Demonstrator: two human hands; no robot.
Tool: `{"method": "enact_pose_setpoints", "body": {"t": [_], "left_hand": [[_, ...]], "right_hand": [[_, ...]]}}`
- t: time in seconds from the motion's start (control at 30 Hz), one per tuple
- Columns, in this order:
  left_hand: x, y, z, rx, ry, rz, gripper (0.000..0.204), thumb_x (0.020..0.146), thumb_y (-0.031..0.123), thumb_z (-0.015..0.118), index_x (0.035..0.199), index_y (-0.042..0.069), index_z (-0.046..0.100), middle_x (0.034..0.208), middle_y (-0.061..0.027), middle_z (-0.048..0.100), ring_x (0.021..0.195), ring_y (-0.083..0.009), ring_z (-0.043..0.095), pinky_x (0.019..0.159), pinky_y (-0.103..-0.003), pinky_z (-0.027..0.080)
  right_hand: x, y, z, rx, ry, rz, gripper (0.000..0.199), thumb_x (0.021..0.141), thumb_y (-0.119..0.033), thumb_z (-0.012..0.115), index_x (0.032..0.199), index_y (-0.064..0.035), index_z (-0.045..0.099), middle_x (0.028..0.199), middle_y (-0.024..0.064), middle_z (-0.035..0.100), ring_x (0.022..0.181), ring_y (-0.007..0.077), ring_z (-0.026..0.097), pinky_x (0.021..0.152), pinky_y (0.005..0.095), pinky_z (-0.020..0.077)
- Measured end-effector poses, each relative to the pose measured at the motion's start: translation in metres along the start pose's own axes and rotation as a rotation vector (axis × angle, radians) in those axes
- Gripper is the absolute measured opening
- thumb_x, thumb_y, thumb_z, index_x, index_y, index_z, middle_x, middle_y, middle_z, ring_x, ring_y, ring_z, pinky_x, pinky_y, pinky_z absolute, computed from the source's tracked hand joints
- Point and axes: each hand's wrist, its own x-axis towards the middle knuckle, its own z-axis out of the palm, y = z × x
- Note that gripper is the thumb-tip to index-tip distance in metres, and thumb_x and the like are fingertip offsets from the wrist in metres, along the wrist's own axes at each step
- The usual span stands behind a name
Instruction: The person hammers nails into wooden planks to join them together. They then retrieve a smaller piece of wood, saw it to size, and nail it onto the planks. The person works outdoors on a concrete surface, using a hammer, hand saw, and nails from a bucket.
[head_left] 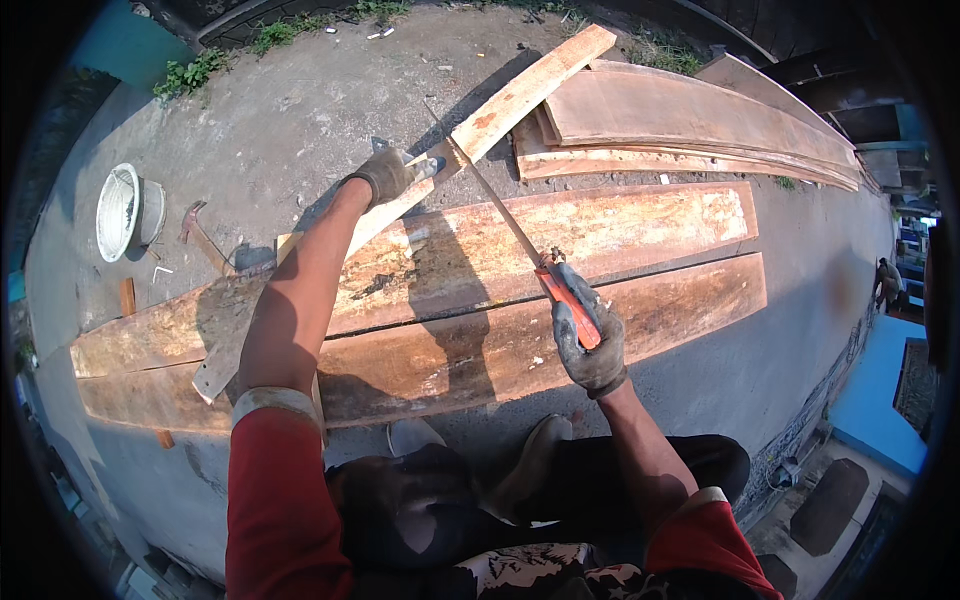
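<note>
In my right hand (598,362), which wears a grey work glove, is the orange handle of a handsaw (508,218). Its blade points away from me and crosses a narrow wooden board (535,92), with the teeth against the wood. Close to the left of the blade, my gloved left hand (388,174) grips the same board. This board slants from near left to far right, over the wide planks. Two wide weathered planks (610,225) lie side by side beneath my arms, a dark gap between them.
Several long boards (690,110) are stacked at the far right. A hammer (207,243) rests by the planks' left end, near a white bucket (120,212) on its side. My shoes (540,450) are at the planks' near edge. Blue blocks (880,400) stand at the right.
</note>
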Motion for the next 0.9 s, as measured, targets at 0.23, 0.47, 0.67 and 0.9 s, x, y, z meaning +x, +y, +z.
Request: {"method": "enact_pose_setpoints", "body": {"t": [0.23,0.47,0.67,0.9], "left_hand": [[-0.067,0.05,0.02,-0.212,-0.012,0.007,0.057,0.093,0.049,0.066,0.104,-0.006,0.073,0.102,-0.029,0.073,0.098,-0.0392,0.073,0.083,-0.048,0.055],[-0.111,0.015,0.011,-0.22,0.002,-0.157,0.071,0.095,0.063,0.058,0.112,-0.005,0.071,0.117,-0.0301,0.069,0.112,-0.0435,0.067,0.097,-0.049,0.051],[-0.136,-0.031,0.002,-0.103,-0.034,-0.286,0.068,0.098,0.059,0.056,0.115,-0.004,0.071,0.116,-0.029,0.07,0.113,-0.0424,0.067,0.097,-0.049,0.051],[-0.147,-0.029,0.024,-0.18,0.018,-0.156,0.037,0.095,0.033,0.063,0.098,-0.001,0.078,0.095,-0.0242,0.075,0.093,-0.0339,0.074,0.081,-0.046,0.056]], "right_hand": [[0.086,-0.009,0.016,-0.09,-0.015,0.027,0.042,0.101,-0.01,0.061,0.141,0.0027,0.058,0.135,0.0181,0.067,0.123,0.0214,0.064,0.102,0.0348,0.0507],[0.08,-0.008,0.033,-0.049,-0.108,0.212,0.044,0.102,-0.01,0.06,0.142,0.0052,0.055,0.135,0.0195,0.066,0.119,0.0205,0.066,0.098,0.0337,0.0529],[0.011,-0.011,0.056,0.09,-0.132,0.104,0.043,0.101,-0.003,0.056,0.144,0.0005,0.055,0.142,0.0217,0.061,0.133,0.0215,0.059,0.111,0.036,0.0443],[0.108,0.011,0.109,-0.081,-0.14,-0.026,0.043,0.101,-0.011,0.064,0.14,0.0032,0.058,0.128,0.0177,0.071,0.112,0.0152,0.067,0.094,0.0312,0.0531]]}}
